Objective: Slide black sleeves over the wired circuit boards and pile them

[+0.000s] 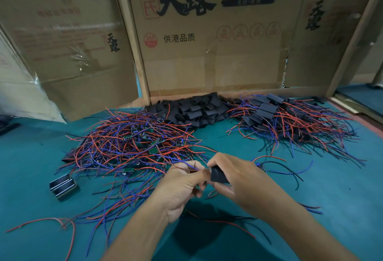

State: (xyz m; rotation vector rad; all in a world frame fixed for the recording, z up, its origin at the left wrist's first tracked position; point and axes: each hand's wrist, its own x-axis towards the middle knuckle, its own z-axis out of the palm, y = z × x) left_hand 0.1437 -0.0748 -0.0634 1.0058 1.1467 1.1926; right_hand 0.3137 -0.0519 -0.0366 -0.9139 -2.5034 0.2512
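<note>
The black sleeve (218, 175) sat pinched in the right hand (238, 177), above the green table (331, 198); soft and light, it probably wanted holding by its edges. The left hand (182, 186) pinched the board's limp wires (191, 166) beside it, unsleeved boards (134, 146) heaped beyond.

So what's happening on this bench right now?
A person is sleeving wired circuit boards. The right hand grips a black sleeve while the left hand pinches a board's wires at the sleeve's mouth. Bare boards lie tangled in the left pile, loose sleeves are heaped at the back, and finished ones are piled on the right.
</note>
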